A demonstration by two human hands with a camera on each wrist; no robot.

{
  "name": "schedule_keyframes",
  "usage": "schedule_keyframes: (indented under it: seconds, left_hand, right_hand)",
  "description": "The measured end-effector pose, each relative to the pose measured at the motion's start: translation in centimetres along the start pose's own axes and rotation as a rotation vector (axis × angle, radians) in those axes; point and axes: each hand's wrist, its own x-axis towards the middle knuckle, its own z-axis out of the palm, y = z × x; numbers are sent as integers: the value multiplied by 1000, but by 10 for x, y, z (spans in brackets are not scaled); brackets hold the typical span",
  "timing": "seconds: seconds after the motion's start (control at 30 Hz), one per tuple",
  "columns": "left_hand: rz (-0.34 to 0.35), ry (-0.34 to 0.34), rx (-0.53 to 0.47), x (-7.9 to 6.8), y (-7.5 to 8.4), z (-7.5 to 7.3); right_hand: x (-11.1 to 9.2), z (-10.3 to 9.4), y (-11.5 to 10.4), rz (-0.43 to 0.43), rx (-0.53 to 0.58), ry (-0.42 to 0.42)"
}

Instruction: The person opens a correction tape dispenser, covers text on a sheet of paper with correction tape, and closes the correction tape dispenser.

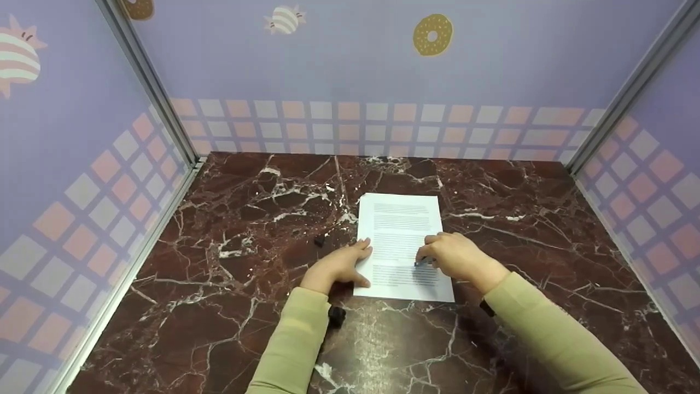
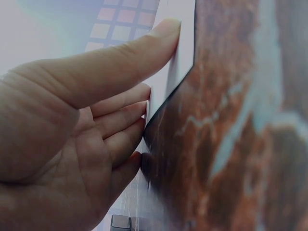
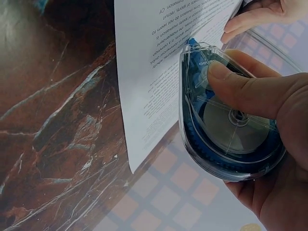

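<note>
A printed sheet of paper (image 1: pixel 404 219) lies on the dark red marble table. My right hand (image 1: pixel 456 254) grips a correction tape dispenser (image 3: pixel 231 130) with a clear case and blue inner parts. In the right wrist view, the thumb presses on its side and its blue tip (image 3: pixel 192 43) is right at the printed lines. On the left edge of the sheet rests my left hand (image 1: pixel 344 265), its fingers spread and fairly straight. The left wrist view has the thumb (image 2: pixel 163 36) on the paper near its corner, with the other fingertips along the edge.
A small black object (image 1: pixel 319 241) lies on the table (image 1: pixel 246 328) left of the sheet. White specks are scattered near it. Patterned purple panels (image 1: pixel 350 71) stand at the back and on both sides.
</note>
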Motion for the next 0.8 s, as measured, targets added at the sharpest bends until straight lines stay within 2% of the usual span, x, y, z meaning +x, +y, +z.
schedule_keyframes:
  seconds: [0.47,0.8]
  left_hand:
    - [0,-5,-10,1,-2,2]
    - [1,-7,-4,1,-1,0]
  right_hand:
    - [-4,7,12,5,151,37]
    - [-4,5,11,14,170,57]
